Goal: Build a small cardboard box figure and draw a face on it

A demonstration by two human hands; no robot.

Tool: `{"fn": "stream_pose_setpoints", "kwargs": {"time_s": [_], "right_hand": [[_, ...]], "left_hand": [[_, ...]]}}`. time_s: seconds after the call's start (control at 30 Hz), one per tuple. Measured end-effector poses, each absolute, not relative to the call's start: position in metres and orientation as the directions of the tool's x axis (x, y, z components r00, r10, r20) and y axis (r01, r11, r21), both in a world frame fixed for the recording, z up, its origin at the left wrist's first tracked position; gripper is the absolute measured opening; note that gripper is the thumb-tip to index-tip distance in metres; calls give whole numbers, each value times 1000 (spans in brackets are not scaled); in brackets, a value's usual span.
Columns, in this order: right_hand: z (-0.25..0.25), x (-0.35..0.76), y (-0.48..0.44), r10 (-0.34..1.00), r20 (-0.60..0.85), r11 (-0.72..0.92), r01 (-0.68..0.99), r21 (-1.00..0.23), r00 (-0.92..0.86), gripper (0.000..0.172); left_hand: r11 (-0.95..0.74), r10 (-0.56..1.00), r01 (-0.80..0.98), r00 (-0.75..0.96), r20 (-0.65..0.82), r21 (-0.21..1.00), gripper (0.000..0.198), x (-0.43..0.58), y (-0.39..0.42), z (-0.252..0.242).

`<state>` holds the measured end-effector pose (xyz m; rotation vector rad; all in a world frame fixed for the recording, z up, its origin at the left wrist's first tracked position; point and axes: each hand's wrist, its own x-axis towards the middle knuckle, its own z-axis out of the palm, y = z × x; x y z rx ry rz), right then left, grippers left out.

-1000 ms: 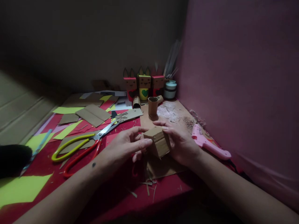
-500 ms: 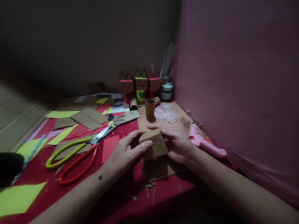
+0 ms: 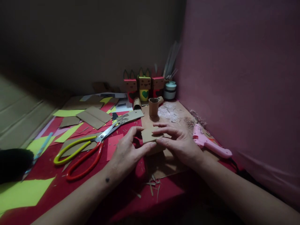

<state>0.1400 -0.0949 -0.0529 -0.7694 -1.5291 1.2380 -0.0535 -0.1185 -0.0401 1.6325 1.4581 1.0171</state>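
Observation:
Both hands hold a small brown cardboard box [image 3: 150, 136] low over a flat cardboard sheet [image 3: 164, 164] on the red table. My left hand [image 3: 127, 151] grips its left side, thumb and forefinger pinched along the near edge. On its right side, my right hand [image 3: 179, 142] has fingers curled over the top and near edge. Much of the box is hidden by the fingers.
Large scissors [image 3: 82, 150] with yellow and red handles lie to the left. A pink glue gun [image 3: 208, 145] rests by the right wall. A cardboard tube [image 3: 153, 107], three small box figures [image 3: 144, 85] and a jar [image 3: 170, 90] stand behind. Paper and cardboard scraps [image 3: 93, 116] cover the left side.
The box has been turned and lowered onto the cardboard sheet, now showing a flat top. My fingers have closed further over it.

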Motion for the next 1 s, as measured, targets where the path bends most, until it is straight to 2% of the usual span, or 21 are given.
{"fn": "stream_pose_setpoints", "kwargs": {"time_s": [0.1,0.2,0.27,0.4,0.6,0.7,0.83,1.0], "right_hand": [[-54,139,-94,911,281,277,-56,-959,-302,16],[-55,138,-95,898,356,375,27,-927,-258,18],[-55,138,-96,890,399,427,95,-899,-219,18],[-57,139,-98,901,394,422,160,-892,-182,21],[-63,141,-99,880,446,468,128,-875,-164,11],[-66,142,-97,854,494,516,138,-845,-166,9],[-64,143,-95,815,548,577,180,-797,-185,8],[-60,143,-94,794,577,607,219,-764,-189,9]], "left_hand": [[-129,991,343,82,107,931,58,-53,-115,-46],[-170,983,267,110,145,949,52,-53,-111,-53],[-204,977,286,120,176,936,50,-53,-110,-56],[-317,948,330,137,287,889,54,-54,-111,-57],[-466,884,336,134,449,818,16,-54,-115,-55],[-499,865,327,130,485,802,6,-53,-115,-57],[-480,872,351,89,481,804,3,-51,-114,-60],[-479,867,399,76,493,782,10,-53,-112,-62]]}}
